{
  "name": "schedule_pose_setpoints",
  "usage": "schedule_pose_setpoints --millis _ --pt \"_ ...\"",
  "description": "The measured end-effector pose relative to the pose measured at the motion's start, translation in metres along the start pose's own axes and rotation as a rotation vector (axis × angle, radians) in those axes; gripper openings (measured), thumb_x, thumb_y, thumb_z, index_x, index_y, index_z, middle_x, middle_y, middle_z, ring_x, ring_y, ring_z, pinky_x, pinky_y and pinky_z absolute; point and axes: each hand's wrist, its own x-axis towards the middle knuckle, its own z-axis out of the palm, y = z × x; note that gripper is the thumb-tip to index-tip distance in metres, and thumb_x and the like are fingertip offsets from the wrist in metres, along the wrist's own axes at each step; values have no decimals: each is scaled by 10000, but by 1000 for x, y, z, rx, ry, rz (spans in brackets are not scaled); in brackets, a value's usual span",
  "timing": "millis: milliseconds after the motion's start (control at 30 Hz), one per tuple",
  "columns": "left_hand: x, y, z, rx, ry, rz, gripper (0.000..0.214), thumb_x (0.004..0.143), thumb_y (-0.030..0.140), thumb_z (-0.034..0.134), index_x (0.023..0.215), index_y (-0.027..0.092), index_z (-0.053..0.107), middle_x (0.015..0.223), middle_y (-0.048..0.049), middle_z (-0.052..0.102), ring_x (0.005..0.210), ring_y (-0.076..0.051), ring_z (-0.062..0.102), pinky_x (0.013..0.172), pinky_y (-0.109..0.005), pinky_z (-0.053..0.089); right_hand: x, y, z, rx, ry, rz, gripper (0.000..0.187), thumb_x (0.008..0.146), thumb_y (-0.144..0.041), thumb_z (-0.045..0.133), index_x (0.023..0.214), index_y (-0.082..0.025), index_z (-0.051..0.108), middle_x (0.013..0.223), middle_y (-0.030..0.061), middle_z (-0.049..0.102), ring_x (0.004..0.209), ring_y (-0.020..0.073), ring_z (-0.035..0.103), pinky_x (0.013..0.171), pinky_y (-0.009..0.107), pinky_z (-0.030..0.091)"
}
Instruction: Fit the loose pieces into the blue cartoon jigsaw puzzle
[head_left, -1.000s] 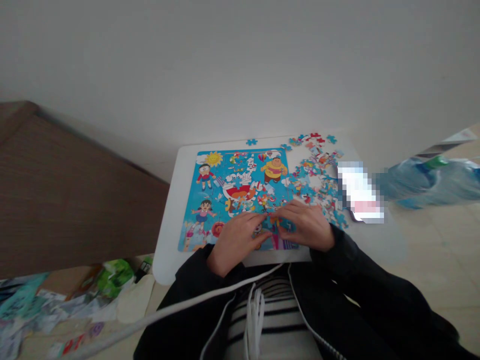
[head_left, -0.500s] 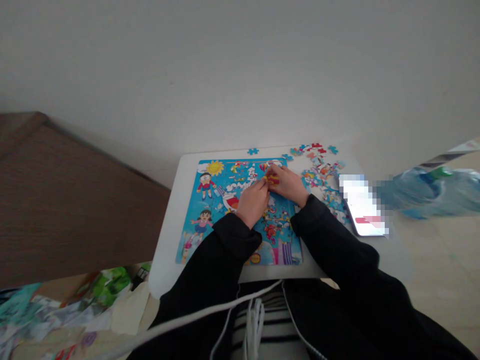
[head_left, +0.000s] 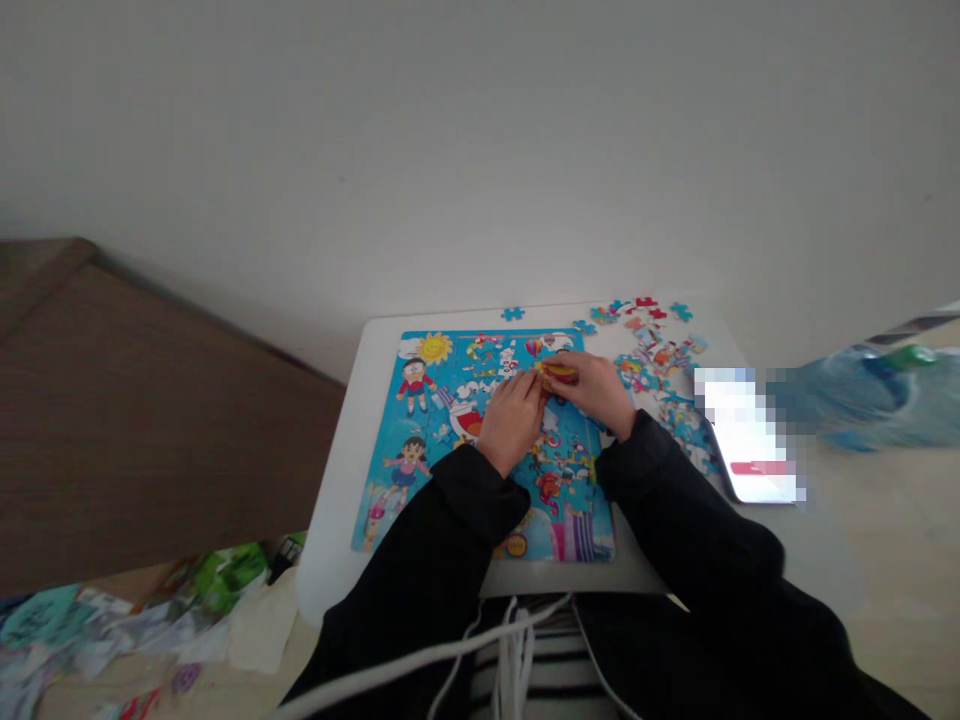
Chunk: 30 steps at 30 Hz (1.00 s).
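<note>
I have the right hand (head_left: pixel 592 390) over the upper middle of the jigsaw puzzle (head_left: pixel 457 480), its fingers (head_left: pixel 577 364) closed narrow on a red-and-yellow puzzle piece (head_left: pixel 560 374). The left hand (head_left: pixel 511 425) lies just beside it, its fingertips (head_left: pixel 537 380) against the piece's left end. From here I cannot tell whether they pinch it or only touch it.

The puzzle lies flat under both hands on a white table (head_left: pixel 375 390), showing a bright blue cartoon scene with a sun (head_left: pixel 434 348) up and to the left of the fingers.

To the right of the fingers, a heap of loose puzzle pieces (head_left: pixel 660 350) spreads over the table, and a lone blue puzzle piece (head_left: pixel 513 314) sits well beyond the fingertips, near the far edge. Farther right lies a phone (head_left: pixel 746 435), its screen pixelated too heavily to read, with a blue plastic bottle (head_left: pixel 862 400) past it — green cap showing.

Below the fingers run black sleeves (head_left: pixel 675 530) and a white cord (head_left: pixel 420 662), and down to the left lies a scatter of crumpled paper and plastic (head_left: pixel 142 620).
</note>
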Motion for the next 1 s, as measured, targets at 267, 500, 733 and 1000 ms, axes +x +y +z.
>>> schedule_pose_setpoints --millis 267,500,733,1000 --pt "-2 1 5 68 -19 0 359 909 176 350 1233 69 462 1259 -156 523 1185 -248 464 993 -412 374 -2 -9 2 -144 -7 -33 246 846 -190 440 926 -208 673 1042 46 663 970 177 597 823 291 458" --pt "-3 0 4 81 -51 -13 384 909 157 336 1270 73 435 1297 -150 501 1232 -256 425 1042 -475 306 -7 -38 -1 -434 -138 34 302 883 -185 352 999 -162 630 1064 112 645 908 221 617 675 302 476" --pt "-4 0 0 67 -84 -26 396 925 222 328 1277 75 435 1340 -146 465 1247 -266 417 1040 -462 325 -11 -41 -15 -421 -222 -22 336 897 -214 344 1108 -201 605 1157 81 622 961 203 617 744 303 503" --pt "-3 4 9 99 -47 -53 418 903 207 351 1266 18 436 1344 -194 442 1238 -250 434 1013 -372 387 -52 -27 -59 -359 -306 -29 396 885 -163 345 1201 -249 567 1213 18 598 1063 195 585 876 333 483"
